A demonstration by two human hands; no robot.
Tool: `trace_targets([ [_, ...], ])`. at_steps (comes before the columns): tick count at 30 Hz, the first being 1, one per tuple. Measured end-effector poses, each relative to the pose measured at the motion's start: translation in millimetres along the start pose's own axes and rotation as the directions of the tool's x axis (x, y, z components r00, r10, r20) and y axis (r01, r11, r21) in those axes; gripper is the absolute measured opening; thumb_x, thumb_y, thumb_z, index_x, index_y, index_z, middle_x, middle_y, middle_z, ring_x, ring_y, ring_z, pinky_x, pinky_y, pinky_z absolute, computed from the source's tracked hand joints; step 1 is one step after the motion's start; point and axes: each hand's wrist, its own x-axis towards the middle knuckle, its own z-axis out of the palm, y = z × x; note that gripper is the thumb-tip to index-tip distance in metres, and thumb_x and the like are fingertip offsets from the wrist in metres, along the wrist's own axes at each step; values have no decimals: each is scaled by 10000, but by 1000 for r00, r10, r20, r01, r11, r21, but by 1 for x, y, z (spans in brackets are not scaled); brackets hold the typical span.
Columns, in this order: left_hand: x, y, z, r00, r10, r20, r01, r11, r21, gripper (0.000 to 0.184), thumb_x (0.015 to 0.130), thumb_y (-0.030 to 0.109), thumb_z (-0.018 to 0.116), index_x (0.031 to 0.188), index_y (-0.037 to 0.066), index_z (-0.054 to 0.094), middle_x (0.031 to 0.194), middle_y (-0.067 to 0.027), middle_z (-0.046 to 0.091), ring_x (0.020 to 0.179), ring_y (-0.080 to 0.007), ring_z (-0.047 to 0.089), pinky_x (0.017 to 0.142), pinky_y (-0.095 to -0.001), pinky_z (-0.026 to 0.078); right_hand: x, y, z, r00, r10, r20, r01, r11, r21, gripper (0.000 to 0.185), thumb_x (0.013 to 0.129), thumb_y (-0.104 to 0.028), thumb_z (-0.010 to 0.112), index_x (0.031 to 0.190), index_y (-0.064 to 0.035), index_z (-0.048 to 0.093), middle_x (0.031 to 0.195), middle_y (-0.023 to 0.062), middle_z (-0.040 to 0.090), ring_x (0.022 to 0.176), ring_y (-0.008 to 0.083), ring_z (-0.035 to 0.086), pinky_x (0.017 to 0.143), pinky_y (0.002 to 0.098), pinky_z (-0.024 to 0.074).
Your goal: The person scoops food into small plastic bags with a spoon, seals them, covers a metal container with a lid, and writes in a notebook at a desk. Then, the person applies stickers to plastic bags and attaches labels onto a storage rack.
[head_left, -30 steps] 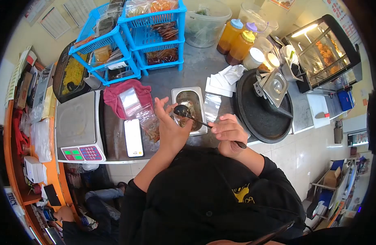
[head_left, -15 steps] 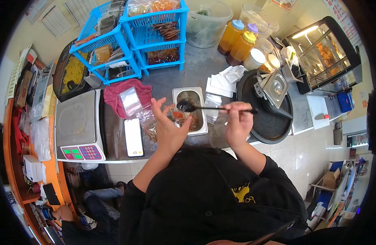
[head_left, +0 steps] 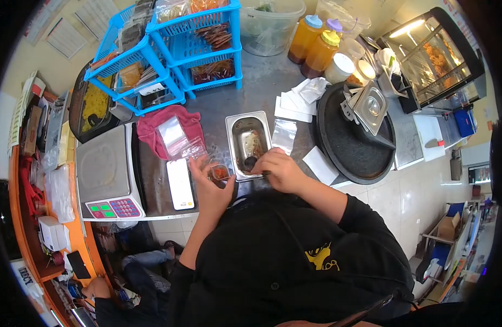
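Left hand (head_left: 209, 189) half open, thumb and fingers spread apart with a small clear bag (head_left: 220, 173) held between them. Bag has something orange-red inside; sits just left of the tin, near the counter's front edge. Exact finger contact on the bag's far side: can't tell.

Right hand (head_left: 283, 170) closed, fingers bunched round the spoon (head_left: 250, 162). Dark spoon bowl is down inside the near end of the metal tin (head_left: 231, 136); most of the handle is hidden by the hand. Tin stands on the counter (head_left: 213, 106), bits of food on its bottom, much of the metal showing.

Around the hands: phone (head_left: 179, 185) lying face up, lit white, left of the left hand. Pink cloth (head_left: 147, 131) behind it, flat clear bags (head_left: 172, 132) lying on top. Scale (head_left: 103, 163) further left, green displays on. More clear plastic (head_left: 284, 134) just right of the tin, white papers (head_left: 295, 104) behind that, one loose sheet (head_left: 320, 165) by the round black tray (head_left: 338, 147). Steel lid (head_left: 371, 109) rests tilted on the tray. Blue baskets (head_left: 194, 54) and sauce bottles (head_left: 319, 54) at the back. Another person's hand (head_left: 97, 288) at lower left, well apart.
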Motion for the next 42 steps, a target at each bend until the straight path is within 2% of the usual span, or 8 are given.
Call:
trace_targets([
  [6,-3,-19,14,998,26,61,-26,1000,1,1012,697,-17,726,1423,-26,20,1342,-229,341,1054,-303,549,868,-380,471,8,-28,-25,965,-255,64,255,967,9,328,587,-12,613,896,-120,635,893,15,608,849,225,588,841,355,436],
  [16,1,-9,13,998,18,58,-22,997,76,1027,692,2,739,1427,-28,23,1333,-226,361,1071,-310,543,907,-408,438,5,-19,-41,952,-233,201,239,971,-7,321,617,-18,603,914,-135,637,919,15,621,853,201,598,843,355,442],
  [19,1,-7,15,998,49,44,-53,995,83,1031,687,9,745,1425,-30,26,1329,-227,366,1062,-312,547,902,-411,439,10,-7,-44,992,-122,-11,118,977,-175,336,612,24,591,914,-115,635,931,41,632,840,211,610,831,364,453],
  [23,2,1,17,991,124,50,-130,980,148,1026,684,5,744,1422,-33,31,1323,-235,371,1050,-315,550,896,-416,440,23,6,-11,906,190,-378,-207,978,-4,339,618,44,607,930,-87,630,939,66,638,880,272,618,818,388,479],
  [26,4,-3,22,991,124,58,-130,985,112,1021,680,-6,738,1420,-36,35,1321,-240,365,1044,-313,553,905,-416,435,32,14,9,897,108,-428,-137,990,-38,345,615,37,623,941,-78,627,935,78,637,904,290,616,822,388,487],
  [33,11,-2,25,992,109,59,-117,982,149,1009,677,-23,726,1419,-39,41,1323,-236,354,1054,-306,548,923,-417,426,26,22,20,996,-41,-76,35,996,-80,375,605,37,600,963,-72,626,980,89,628,941,282,604,841,393,487],
  [39,11,-6,29,992,121,46,-126,984,126,1004,680,-21,724,1421,-39,47,1325,-237,356,1055,-312,545,924,-419,427,33,23,13,989,1,-149,-14,996,-89,319,627,20,597,925,-91,627,925,67,633,881,290,611,808,378,490],
  [42,12,-4,28,995,94,45,-99,990,106,1006,681,-18,726,1423,-38,46,1325,-237,357,1055,-314,544,925,-419,427,30,29,12,989,-73,127,79,996,-41,297,636,14,605,910,-98,629,906,52,630,853,288,609,789,373,491],
])
